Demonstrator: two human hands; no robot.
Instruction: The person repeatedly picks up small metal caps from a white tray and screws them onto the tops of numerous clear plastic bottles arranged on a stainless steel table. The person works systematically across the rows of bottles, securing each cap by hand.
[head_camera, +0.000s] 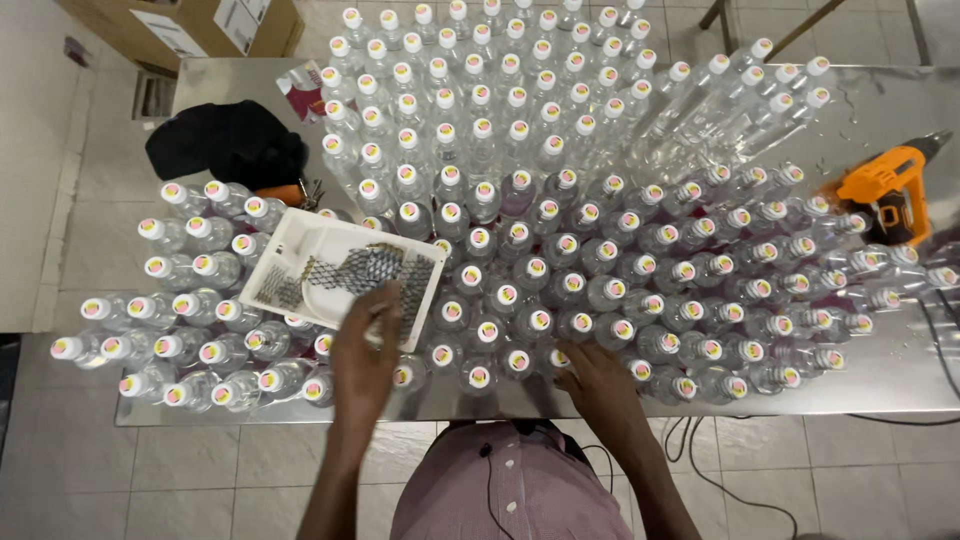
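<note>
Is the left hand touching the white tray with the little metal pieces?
Touching. In the head view, the left hand has its fingertips lying over the near edge of the white tray, with no gap showing.

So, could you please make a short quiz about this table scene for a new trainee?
1. True or false: the left hand is over the white tray of small metal pieces.
2. Which tool lies at the right end of the steel table? A) an orange power drill B) a blue hammer C) a red saw
3. Fill in: the right hand rests at the near edge of the table, beside the clear ______ with white caps.

Key:
1. True; its fingers reach the tray's near edge.
2. A, the orange power drill.
3. Bottles; they cover most of the table.
</note>
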